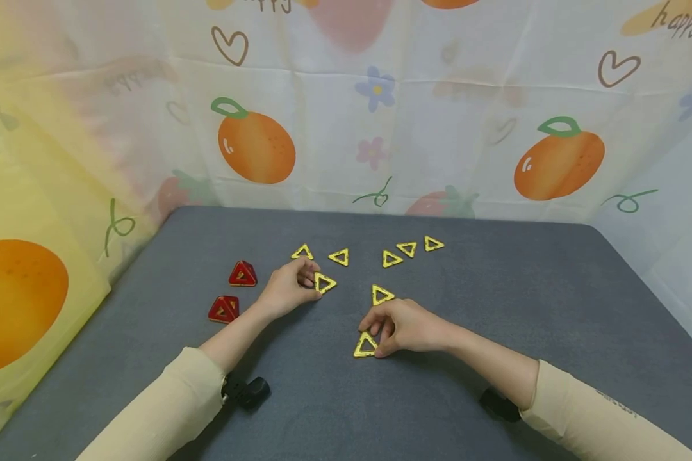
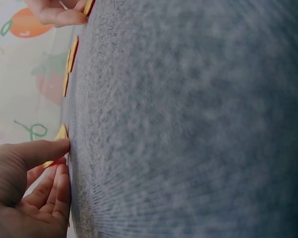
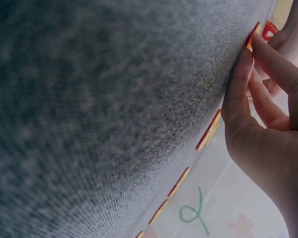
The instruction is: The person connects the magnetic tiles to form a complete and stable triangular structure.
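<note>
In the head view my left hand point(image 1: 285, 288) pinches a yellow triangular tile point(image 1: 331, 283) with a dark centre, thumb on its near edge. Lower and to the right, my right hand point(image 1: 412, 325) holds another yellow triangular tile point(image 1: 364, 354) between thumb and fingers, low over the grey table. Just beyond those fingers lies a third tile point(image 1: 375, 296). The right wrist view catches the right-hand tile point(image 3: 252, 35) edge-on, its red side showing at the fingertips. From the left wrist, the left thumb and fingers point(image 2: 39, 183) are seen partly covering their tile point(image 2: 62, 132).
Two red pyramid-shaped pieces point(image 1: 243, 275) point(image 1: 223, 310) stand left of my left hand. Several yellow triangles lie farther back, among them one tile point(image 1: 339, 257) near the middle and one point(image 1: 434, 243) at the right. Behind the grey table point(image 1: 496, 275) hangs a printed cloth point(image 1: 438, 153).
</note>
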Available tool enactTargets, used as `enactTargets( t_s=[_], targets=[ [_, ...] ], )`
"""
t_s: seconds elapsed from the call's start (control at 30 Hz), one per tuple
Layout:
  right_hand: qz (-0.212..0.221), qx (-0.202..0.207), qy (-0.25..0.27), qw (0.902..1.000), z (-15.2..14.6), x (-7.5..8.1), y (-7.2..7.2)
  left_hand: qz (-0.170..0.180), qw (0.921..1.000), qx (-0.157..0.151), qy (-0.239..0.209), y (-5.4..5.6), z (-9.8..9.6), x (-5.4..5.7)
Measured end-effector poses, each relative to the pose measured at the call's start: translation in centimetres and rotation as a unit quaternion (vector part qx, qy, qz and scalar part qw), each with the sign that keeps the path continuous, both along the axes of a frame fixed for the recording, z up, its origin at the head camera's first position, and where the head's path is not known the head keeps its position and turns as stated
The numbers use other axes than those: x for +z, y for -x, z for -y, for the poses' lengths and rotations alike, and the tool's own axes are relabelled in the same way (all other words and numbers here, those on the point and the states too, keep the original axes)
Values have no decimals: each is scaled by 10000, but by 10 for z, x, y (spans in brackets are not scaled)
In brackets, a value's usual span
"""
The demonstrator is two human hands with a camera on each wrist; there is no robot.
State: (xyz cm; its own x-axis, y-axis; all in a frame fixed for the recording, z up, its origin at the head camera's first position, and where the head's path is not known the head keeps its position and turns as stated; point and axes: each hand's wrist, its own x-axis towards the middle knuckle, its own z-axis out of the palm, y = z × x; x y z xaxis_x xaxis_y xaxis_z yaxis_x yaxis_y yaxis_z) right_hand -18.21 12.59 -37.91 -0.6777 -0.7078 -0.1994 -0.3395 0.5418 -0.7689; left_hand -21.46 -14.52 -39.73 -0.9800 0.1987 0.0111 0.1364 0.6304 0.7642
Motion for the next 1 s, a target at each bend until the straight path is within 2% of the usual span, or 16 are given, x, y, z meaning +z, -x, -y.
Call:
enactTargets(
  t_s=[0.17, 0.3, 0.57, 0.83, 1.0],
  targets=[
    [15, -7, -11, 10000, 1, 0, 0, -280, 9996, 11, 2, -2, -4, 4],
    [16, 4, -5, 10000, 1, 0, 0, -381, 9992, -108, 104, -4, -9, 9],
    [10, 31, 9, 10000, 1, 1, 0, -195, 9982, -566, -9, -15, -20, 18],
    [-68, 37, -14, 10000, 1, 1, 0, 62, 9948, -1003, -189, -30, -28, 20],
    [-141, 32, -59, 9999, 1, 2, -1, 167, 9932, -1133, -209, -38, -32, 18]
  ],
)
